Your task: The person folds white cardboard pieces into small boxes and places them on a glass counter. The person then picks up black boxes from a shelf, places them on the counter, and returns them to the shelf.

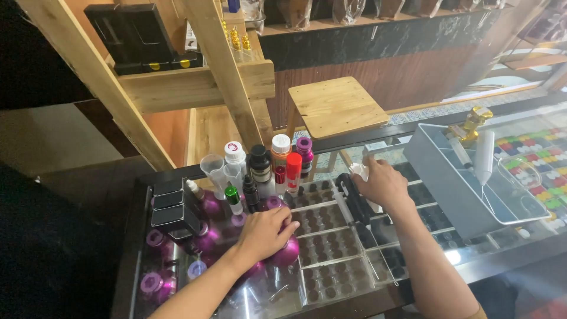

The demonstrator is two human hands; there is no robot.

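- The left hand (267, 233) lies palm down with fingers curled over a glossy magenta round-bodied bottle (284, 253) that stands on the glass counter top (260, 295), near its front left part.
- The bottle's long axis looks roughly upright, leaning a little toward the camera; the hand covers its neck and top, so which way the neck points cannot be told.
- Its visible lower body is a shiny pink-purple bulb with bright highlights, like the other magenta round bottles (208, 204) just beside it.
- The right hand (383, 183) is closed around a small crumpled white piece (358, 171), held above the counter; what the piece is made of is hard to make out.
- Just beside this hand lies a long black tool (354, 204), its long axis running from the back toward the front edge.
- Behind the left hand stand small upright dropper bottles with red, white, black and purple caps (282, 156).
- A grey rectangular tray (443, 177) sits to the right, with a white pen-shaped tool (484, 156) in it.
- Both forearms are cut off by the lower edge.
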